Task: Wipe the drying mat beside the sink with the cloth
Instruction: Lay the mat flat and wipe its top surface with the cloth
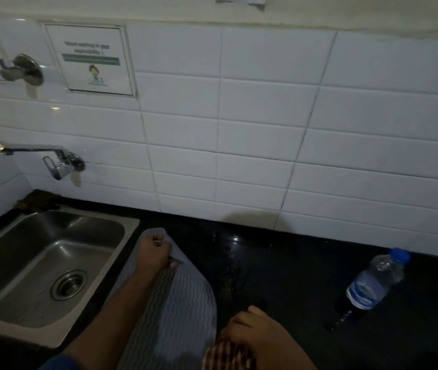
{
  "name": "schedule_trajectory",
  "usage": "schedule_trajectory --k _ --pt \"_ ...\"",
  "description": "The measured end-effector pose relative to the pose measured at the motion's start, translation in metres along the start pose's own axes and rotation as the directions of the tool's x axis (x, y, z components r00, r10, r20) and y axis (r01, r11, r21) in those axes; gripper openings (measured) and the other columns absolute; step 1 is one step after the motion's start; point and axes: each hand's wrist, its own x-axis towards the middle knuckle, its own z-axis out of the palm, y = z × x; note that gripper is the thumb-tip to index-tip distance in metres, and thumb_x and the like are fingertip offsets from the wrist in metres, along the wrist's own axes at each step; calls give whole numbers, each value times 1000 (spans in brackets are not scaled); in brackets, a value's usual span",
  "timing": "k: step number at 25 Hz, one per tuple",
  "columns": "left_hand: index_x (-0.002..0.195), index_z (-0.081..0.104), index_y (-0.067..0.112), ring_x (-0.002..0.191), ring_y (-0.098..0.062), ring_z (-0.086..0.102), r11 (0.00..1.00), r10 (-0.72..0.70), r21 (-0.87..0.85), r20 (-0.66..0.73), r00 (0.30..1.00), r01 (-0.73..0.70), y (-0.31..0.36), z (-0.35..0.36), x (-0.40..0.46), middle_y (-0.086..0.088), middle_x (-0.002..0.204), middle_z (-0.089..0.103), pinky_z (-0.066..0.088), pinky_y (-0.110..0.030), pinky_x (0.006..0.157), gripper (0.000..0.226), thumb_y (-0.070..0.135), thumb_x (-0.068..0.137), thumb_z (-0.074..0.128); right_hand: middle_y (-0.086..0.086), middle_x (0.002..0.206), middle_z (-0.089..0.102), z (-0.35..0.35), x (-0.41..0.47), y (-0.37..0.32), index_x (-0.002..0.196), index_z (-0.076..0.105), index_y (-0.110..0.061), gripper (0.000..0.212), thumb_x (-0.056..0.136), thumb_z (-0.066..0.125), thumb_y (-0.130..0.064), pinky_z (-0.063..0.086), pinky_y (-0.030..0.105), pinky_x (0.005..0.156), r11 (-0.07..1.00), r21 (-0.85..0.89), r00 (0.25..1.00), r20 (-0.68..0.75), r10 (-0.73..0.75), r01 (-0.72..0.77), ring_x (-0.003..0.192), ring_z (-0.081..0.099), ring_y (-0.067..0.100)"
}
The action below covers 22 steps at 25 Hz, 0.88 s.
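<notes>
A grey drying mat (183, 305) with a wavy ribbed pattern lies on the black counter just right of the steel sink (44, 265). My left hand (155, 252) grips the mat's far corner, and the corner is folded up around my fingers. Near the bottom edge, my right hand (252, 332) is closed on a red-and-cream striped cloth (225, 356), which rests at the mat's near right edge. My left forearm crosses over the mat and hides part of it.
A clear water bottle (372, 284) with a blue cap lies tilted on the black counter (279, 276) at the right. A wall tap (60, 161) juts over the sink. White tiles back the counter. Wet spots glint on the counter beyond the mat.
</notes>
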Motion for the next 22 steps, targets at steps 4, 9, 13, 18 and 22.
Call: schedule_trajectory --k 4,9,13,18,22 --pt "79 57 10 66 -34 66 998 -38 -41 84 996 41 14 28 4 -19 75 63 60 -54 68 12 3 88 59 -26 85 60 -2 -19 -4 96 50 -43 23 73 47 -39 46 6 63 997 35 997 12 72 -73 76 42 -6" --pt "106 59 6 79 -31 68 989 146 9 57 988 -147 19 46 15 -11 86 65 59 -44 74 26 13 85 72 -21 103 65 -22 -26 -6 115 52 -43 47 68 52 -48 19 -3 79 970 116 966 177 191 -213 95 49 -7" --pt "94 58 23 84 -32 72 995 79 44 255 964 -93 -20 80 66 -11 91 72 59 -57 76 42 59 73 57 -31 91 64 -23 -22 -4 111 41 -47 44 69 40 -56 19 -1 77 984 4 969 173 175 -179 90 37 -8" --pt "99 62 16 91 -33 71 999 27 14 252 967 -32 -13 52 36 -12 95 73 57 -50 88 28 42 89 59 -41 107 50 -25 -17 -2 119 50 -52 48 76 63 -38 20 -4 94 946 147 951 156 267 -290 105 45 -14" --pt "93 65 11 89 -24 67 997 25 66 145 989 -34 -37 -17 -18 -10 92 70 54 -36 79 15 23 97 58 -33 96 66 -25 15 -13 102 63 -48 53 78 69 -1 39 -1 82 766 471 879 45 474 -437 94 61 -15"
